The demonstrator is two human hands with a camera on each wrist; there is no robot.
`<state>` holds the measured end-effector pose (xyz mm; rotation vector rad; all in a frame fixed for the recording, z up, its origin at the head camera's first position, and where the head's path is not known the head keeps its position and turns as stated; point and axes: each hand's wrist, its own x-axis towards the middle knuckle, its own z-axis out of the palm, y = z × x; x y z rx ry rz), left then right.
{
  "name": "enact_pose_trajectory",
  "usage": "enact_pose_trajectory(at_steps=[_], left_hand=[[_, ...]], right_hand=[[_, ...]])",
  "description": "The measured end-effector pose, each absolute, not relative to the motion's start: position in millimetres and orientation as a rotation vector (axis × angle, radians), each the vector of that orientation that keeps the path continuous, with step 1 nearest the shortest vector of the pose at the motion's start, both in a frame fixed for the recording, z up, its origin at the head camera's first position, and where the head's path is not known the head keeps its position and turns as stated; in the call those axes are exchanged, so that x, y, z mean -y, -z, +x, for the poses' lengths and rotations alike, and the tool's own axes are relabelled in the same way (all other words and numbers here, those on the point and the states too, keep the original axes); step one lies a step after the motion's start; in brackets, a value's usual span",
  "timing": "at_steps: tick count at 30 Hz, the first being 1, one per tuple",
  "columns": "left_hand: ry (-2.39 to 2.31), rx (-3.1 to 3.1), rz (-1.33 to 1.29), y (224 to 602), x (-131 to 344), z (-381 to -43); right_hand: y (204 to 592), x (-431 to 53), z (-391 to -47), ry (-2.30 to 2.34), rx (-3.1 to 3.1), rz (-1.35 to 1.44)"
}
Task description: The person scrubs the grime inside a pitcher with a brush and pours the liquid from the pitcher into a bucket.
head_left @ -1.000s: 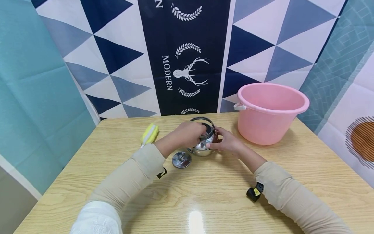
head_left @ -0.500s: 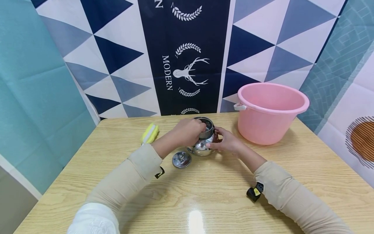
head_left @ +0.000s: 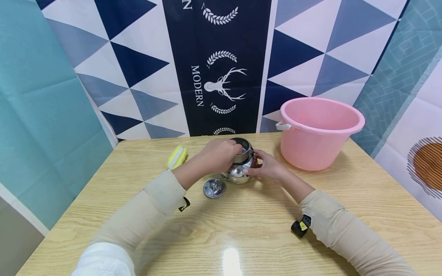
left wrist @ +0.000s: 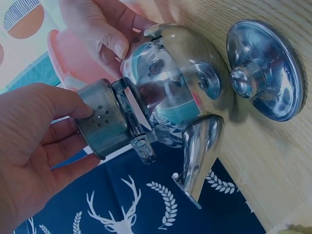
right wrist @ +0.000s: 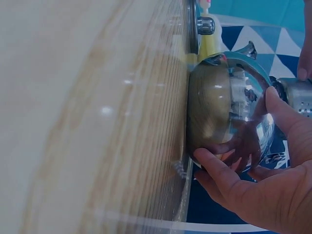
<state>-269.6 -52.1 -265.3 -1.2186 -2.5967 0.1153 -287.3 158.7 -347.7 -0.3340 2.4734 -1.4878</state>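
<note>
A shiny metal teapot [head_left: 237,175] stands on the table, its spout visible in the left wrist view. My left hand [head_left: 218,156] pinches the rim of a perforated metal tea strainer [left wrist: 105,122], which sticks up partway out of the pot's mouth. Its lower part is hidden inside the teapot. My right hand [head_left: 271,165] holds the teapot's rounded body from the right, thumb and fingers spread around it in the right wrist view. The round metal lid [head_left: 214,188], knob up, lies on the table just in front of the teapot, to its left.
A pink bucket [head_left: 312,149] with a white handle stands at the back right of the wooden table [head_left: 214,237]. A yellow sponge brush [head_left: 177,157] lies behind my left forearm. A patterned curtain [head_left: 221,69] hangs behind the table.
The strainer has risen out of the teapot's mouth in my left hand, which has shifted slightly left. The arched handle no longer shows above the pot. My right hand keeps its place.
</note>
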Motion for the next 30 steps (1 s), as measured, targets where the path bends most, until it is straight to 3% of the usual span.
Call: enact_pose_trajectory(at_steps=[30], left_hand=[[-0.192,2.47,-1.388,260.7,83.4,-222.8]], right_hand=[[344.3,-155.9,-284.8,1.497,-2.462,-0.313]])
